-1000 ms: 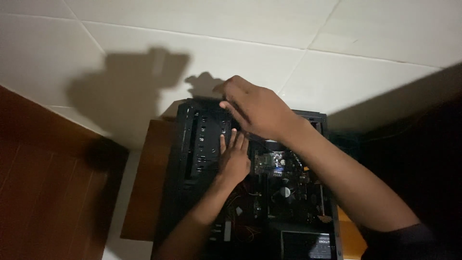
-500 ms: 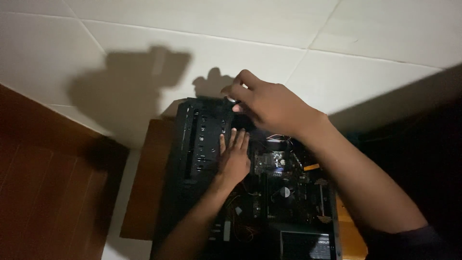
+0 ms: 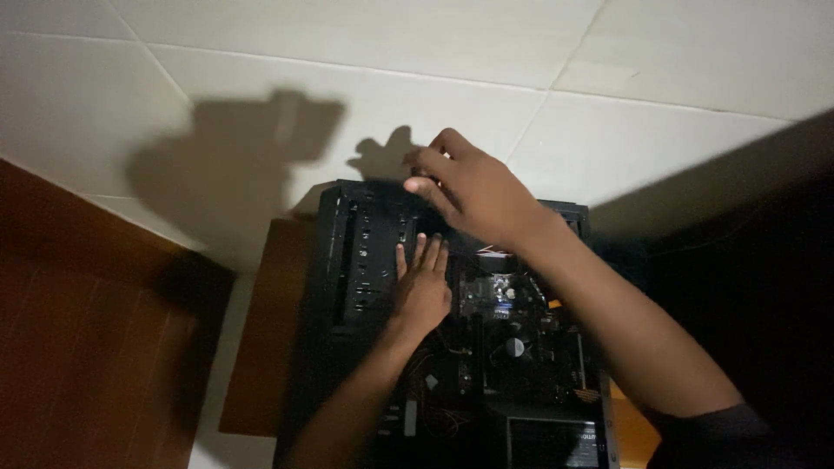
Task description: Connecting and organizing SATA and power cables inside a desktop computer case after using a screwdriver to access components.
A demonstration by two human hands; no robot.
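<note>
On the pale tiled floor [image 3: 608,52], beside a strip of reddish-brown wood panelling [image 3: 78,330], lies an open black metal computer case [image 3: 365,252] on its side, resting partly on a flat brown cardboard sheet [image 3: 269,347]. Inside it sits a dark green-black motherboard [image 3: 512,339] with a round cooler fan and some loose thin wires near the lower edge; the light is dim and the finer parts are hard to tell.

Left hand [image 3: 421,291] lies flat, fingers straight and close together, pressing on the inner floor of the case just beside the slotted drive-bay panel; it holds nothing. Right hand [image 3: 473,191] hovers above the far upper edge of the case, fingers curled with thumb and forefinger drawn together as if pinching something small; whether anything sits between them I cannot tell.

By the look of it, the step in hand is work at the top rim of the case, the flat hand steadying the frame. A next move there would call for fine fingertip placement in poor light, with the case kept from shifting.
</note>
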